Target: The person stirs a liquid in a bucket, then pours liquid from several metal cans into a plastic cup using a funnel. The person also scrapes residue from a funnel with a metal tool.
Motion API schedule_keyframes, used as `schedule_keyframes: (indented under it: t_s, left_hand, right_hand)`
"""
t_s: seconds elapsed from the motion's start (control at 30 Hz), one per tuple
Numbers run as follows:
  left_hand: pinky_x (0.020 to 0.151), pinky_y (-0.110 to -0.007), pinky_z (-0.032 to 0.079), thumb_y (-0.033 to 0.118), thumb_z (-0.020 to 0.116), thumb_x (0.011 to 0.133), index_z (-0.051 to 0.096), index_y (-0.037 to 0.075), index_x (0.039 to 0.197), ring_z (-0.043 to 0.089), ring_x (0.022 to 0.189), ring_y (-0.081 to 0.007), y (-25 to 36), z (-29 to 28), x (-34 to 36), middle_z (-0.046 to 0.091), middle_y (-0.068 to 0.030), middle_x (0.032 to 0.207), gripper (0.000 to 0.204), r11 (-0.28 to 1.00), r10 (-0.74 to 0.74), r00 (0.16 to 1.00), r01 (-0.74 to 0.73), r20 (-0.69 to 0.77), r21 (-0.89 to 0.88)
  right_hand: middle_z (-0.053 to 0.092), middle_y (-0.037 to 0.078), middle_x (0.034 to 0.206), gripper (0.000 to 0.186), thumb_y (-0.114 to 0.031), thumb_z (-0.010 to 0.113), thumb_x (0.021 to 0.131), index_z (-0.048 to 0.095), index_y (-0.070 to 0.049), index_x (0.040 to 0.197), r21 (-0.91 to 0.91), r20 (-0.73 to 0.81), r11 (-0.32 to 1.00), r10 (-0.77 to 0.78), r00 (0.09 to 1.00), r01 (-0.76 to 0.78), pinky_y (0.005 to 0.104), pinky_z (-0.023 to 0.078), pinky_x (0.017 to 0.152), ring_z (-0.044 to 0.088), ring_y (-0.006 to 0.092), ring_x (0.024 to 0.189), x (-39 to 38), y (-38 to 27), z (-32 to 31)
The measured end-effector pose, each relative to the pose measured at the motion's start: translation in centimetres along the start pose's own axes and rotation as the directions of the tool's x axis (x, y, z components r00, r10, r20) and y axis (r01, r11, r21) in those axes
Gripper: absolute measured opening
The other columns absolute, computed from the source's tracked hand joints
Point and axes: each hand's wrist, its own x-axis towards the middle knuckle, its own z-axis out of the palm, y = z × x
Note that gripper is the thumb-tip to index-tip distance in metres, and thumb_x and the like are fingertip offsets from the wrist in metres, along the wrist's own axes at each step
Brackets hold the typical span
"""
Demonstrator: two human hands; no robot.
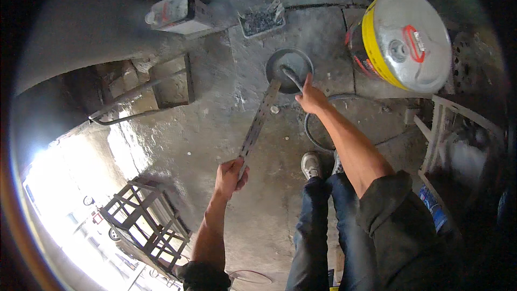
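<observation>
The left hand (231, 177), just below the frame's middle, grips a slotted strip (257, 126) slanting up to a round basin (276, 67) at upper centre; the right hand (312, 98) clasps a grey tool (291, 75) reaching into that basin

A workshop — lidded drum (388, 27), stained concrete floor (215, 124).

Perforated strip (258, 124) looks metal, dull, scuffed. Basin (273, 70) looks smooth, matt; metal or plastic unclear. Drum lid (413, 16) looks metallic, smooth, lightly glossy. Concrete floor (261, 221) is rough, glossy in patches. Jeans (311, 234) are matt denim; rolled sleeve (401, 221) is matt, creased cloth.
</observation>
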Motion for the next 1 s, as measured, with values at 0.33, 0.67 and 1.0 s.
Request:
schedule_keyframes:
  t_s: [0.33, 0.67, 1.0]
  left_hand:
    - [0.042, -0.031, 0.037, 0.055, 0.038, 0.102, 0.074, 0.0, 0.084, 0.048, 0.046, -0.0128, 1.1, -2.6, -15.2, 0.057, -0.0041, 0.059, 0.068, 0.957, 0.177, 0.909, -0.07, -0.378, 0.281]
    - [0.06, -0.037, 0.046, 0.044, 0.05, 0.098, 0.066, 0.002, 0.113, 0.057, 0.065, -0.0202, 9.8, 8.1, -22.9, 0.062, -0.0085, 0.08, 0.046, 0.843, 0.491, 0.786, -0.322, -0.375, 0.43]
    - [0.072, -0.042, 0.049, 0.035, 0.062, 0.094, 0.058, 0.005, 0.128, 0.06, 0.078, -0.025, 10.1, 19.9, -40.4, 0.064, -0.0137, 0.096, 0.045, 0.547, 0.831, 0.367, -0.674, -0.418, 0.496]
  right_hand:
    - [0.068, 0.018, 0.083, 0.04, -0.017, 0.058, 0.086, 0.057, -0.009, 0.125, 0.463, -0.156, 0.85, -0.202, 0.967, 0.252, 0.0505, 0.05, 0.071, 0.066, 0.0392, 0.08, -34.3, 0.3, -7.3]
    - [0.07, 0.015, 0.102, 0.034, -0.025, 0.059, 0.094, 0.059, -0.012, 0.125, 0.618, -0.364, 0.784, 0.222, 0.905, 0.055, 0.0464, 0.052, 0.077, 0.067, 0.0359, 0.091, -71.7, 9.8, -21.4]
    - [0.069, 0.015, 0.093, 0.021, -0.02, 0.068, 0.089, 0.069, -0.008, 0.106, 0.712, -0.701, 0.7, 0.713, -0.003, -0.06, 0.038, 0.055, 0.071, 0.069, 0.0297, 0.084, -101.4, 27.9, -14.3]
